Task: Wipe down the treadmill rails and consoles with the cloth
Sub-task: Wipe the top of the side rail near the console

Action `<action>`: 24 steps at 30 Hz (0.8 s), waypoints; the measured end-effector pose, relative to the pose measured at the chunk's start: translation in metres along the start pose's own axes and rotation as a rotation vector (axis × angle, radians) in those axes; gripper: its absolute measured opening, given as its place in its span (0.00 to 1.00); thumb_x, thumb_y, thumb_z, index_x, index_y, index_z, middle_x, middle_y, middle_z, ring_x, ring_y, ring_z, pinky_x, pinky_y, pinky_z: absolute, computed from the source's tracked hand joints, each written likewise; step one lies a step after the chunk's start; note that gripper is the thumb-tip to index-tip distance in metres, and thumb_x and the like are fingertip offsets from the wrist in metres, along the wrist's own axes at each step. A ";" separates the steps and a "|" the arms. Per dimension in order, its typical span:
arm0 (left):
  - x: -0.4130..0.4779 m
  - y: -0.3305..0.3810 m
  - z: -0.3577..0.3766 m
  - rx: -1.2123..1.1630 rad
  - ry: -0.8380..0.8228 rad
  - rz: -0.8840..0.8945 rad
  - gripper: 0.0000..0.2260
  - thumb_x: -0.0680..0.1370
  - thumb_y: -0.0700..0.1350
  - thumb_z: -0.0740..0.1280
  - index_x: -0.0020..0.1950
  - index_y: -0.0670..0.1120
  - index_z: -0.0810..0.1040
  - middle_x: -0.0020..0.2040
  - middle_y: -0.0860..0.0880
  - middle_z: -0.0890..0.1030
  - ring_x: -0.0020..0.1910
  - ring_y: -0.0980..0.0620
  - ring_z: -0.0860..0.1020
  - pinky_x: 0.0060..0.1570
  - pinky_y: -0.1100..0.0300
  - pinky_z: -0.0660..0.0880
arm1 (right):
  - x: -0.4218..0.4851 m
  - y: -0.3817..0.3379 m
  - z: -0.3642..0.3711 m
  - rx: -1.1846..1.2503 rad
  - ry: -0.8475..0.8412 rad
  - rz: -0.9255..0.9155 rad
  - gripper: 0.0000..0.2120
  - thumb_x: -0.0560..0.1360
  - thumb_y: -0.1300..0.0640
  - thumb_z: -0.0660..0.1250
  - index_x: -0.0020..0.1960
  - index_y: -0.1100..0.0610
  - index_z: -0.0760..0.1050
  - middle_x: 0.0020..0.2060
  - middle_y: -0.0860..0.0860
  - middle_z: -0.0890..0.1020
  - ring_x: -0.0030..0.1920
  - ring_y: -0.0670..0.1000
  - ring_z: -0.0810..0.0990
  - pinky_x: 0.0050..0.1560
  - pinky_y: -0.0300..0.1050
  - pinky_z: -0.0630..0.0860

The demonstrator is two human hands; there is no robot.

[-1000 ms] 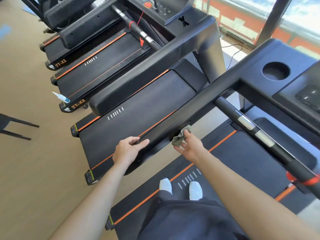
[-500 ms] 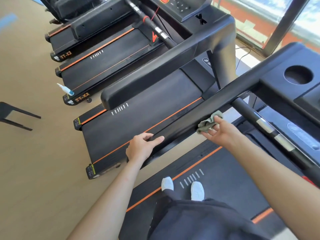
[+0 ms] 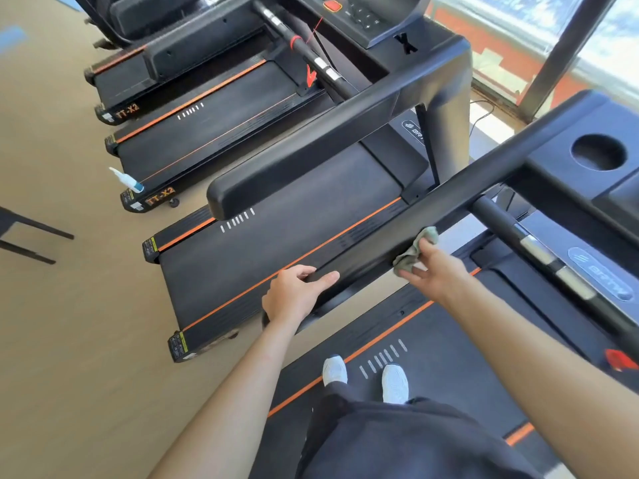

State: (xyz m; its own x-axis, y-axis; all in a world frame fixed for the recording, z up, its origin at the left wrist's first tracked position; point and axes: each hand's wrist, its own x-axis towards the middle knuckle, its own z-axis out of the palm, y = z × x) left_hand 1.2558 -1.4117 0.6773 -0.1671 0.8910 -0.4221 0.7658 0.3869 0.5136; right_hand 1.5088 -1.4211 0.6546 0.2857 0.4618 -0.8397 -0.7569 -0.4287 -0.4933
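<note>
My right hand (image 3: 436,271) grips the bunched cloth (image 3: 415,251) in curled fingers, pressing it against the side of the rail (image 3: 484,181). My left hand (image 3: 294,296) rests on the rail's near end, fingers straight. A spray bottle (image 3: 126,179) lies on another treadmill (image 3: 224,133).

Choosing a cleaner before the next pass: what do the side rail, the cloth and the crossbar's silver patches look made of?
Side rail: likely moulded black plastic, satin; soft highlights, rounded edges.
Cloth: soft grey-green woven or microfibre fabric; it bunches in folds under the right hand.
Silver patches: probably brushed metal plates; bright reflective bands on the matte black crossbar.
</note>
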 end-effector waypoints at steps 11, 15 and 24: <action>-0.001 0.000 -0.001 0.018 -0.009 0.007 0.28 0.64 0.75 0.72 0.57 0.61 0.82 0.59 0.61 0.83 0.61 0.54 0.79 0.64 0.45 0.74 | -0.025 0.052 0.012 0.155 -0.065 0.168 0.11 0.77 0.64 0.72 0.58 0.65 0.78 0.55 0.62 0.80 0.51 0.61 0.84 0.46 0.51 0.85; -0.002 0.001 -0.001 0.017 -0.011 0.001 0.30 0.63 0.76 0.71 0.58 0.60 0.82 0.59 0.61 0.83 0.62 0.53 0.79 0.64 0.45 0.74 | -0.020 0.020 0.004 0.131 0.044 -0.040 0.12 0.74 0.64 0.75 0.56 0.62 0.79 0.50 0.56 0.82 0.44 0.54 0.85 0.48 0.47 0.84; -0.001 0.003 -0.001 0.007 -0.011 -0.014 0.29 0.64 0.75 0.72 0.57 0.60 0.82 0.59 0.61 0.83 0.61 0.53 0.79 0.62 0.47 0.74 | 0.017 -0.018 -0.008 -0.514 0.248 -0.803 0.19 0.77 0.57 0.71 0.67 0.53 0.78 0.56 0.45 0.82 0.56 0.49 0.80 0.59 0.37 0.72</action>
State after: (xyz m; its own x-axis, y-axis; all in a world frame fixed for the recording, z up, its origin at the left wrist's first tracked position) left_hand 1.2577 -1.4115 0.6802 -0.1706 0.8829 -0.4375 0.7679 0.3974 0.5024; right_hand 1.5318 -1.4115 0.6476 0.7630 0.6126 -0.2063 0.0476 -0.3716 -0.9272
